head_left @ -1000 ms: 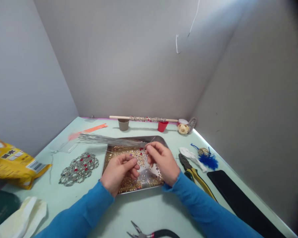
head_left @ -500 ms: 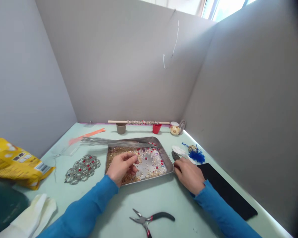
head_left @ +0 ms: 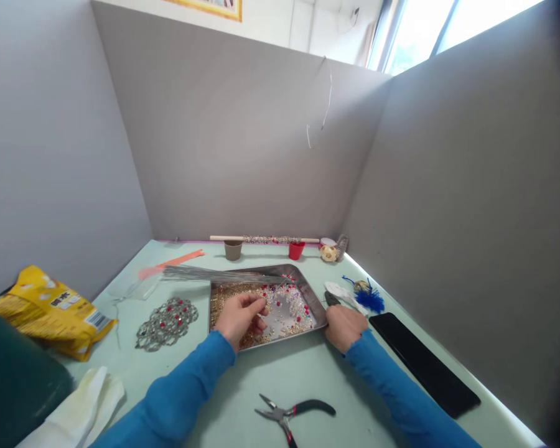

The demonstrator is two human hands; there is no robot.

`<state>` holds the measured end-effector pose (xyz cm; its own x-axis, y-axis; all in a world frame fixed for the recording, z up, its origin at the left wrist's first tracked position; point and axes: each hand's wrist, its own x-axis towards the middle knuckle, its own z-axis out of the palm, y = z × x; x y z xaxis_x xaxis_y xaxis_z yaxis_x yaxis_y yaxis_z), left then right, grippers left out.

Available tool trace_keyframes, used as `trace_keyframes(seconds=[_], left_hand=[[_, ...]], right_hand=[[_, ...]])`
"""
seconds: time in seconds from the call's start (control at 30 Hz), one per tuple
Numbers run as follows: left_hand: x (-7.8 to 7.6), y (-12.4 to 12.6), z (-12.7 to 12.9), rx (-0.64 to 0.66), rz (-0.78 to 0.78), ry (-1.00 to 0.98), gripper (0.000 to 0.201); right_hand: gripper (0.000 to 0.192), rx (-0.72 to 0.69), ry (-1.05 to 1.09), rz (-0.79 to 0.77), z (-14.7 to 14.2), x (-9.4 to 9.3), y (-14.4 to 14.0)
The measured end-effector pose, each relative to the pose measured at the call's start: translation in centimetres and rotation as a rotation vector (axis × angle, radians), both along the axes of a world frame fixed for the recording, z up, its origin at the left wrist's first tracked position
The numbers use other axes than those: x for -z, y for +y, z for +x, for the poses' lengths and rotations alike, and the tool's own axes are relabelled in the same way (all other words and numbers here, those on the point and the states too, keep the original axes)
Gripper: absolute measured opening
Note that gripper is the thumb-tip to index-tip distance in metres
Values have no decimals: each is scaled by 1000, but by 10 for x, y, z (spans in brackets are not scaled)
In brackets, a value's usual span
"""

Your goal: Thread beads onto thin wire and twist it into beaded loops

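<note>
My left hand [head_left: 240, 318] is over the left part of a shallow metal tray [head_left: 315, 297], thumb and fingertips pinched together. Whatever it pinches is too small to make out. Gold beads [head_left: 224, 292] fill the tray's left side; clear and red beads [head_left: 303, 311] lie scattered at the right. At the tray's right front corner, my right hand [head_left: 346, 326] is closed, knuckles up. A dark grey rounded end [head_left: 331, 299] sticks out beyond its fingers; the rest is hidden. Across the tray's back rim lies a bundle of thin metal wires [head_left: 191, 274].
Pliers [head_left: 280, 413] lie open in front. To the left are beaded wirework [head_left: 165, 323], a yellow bag [head_left: 56, 314] and white cloth [head_left: 81, 407]. A beaded stick [head_left: 266, 239] spans two small pots [head_left: 233, 251] at the back. A black phone-like slab [head_left: 424, 364] lies right.
The view has tilted up and shifted, so the table sits slightly lower and to the right. My right hand has turned a little and drawn in at the tray corner. My left hand stays pinched.
</note>
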<state>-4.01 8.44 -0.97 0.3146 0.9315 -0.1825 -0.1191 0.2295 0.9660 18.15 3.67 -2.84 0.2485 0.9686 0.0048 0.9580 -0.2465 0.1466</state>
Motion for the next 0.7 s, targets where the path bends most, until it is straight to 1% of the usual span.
trace_keyframes(seconds=[0.2, 0.33, 0.43, 0.53, 0.7], left_hand=[[2, 0, -1, -8, 56, -1, 27], [3, 0, -1, 0, 54, -3, 26], [2, 0, -1, 0, 57, 14, 22], [2, 1, 0, -8, 55, 27, 20], [5, 3, 2, -14, 43, 24, 20]], right_hand=[[22, -20, -16, 63, 0, 3, -8], [23, 16, -22, 62, -3, 3, -12], [22, 34, -19, 72, -7, 2, -13], [25, 74, 14, 82, -9, 2, -16], [26, 115, 46, 51, -8, 4, -17]])
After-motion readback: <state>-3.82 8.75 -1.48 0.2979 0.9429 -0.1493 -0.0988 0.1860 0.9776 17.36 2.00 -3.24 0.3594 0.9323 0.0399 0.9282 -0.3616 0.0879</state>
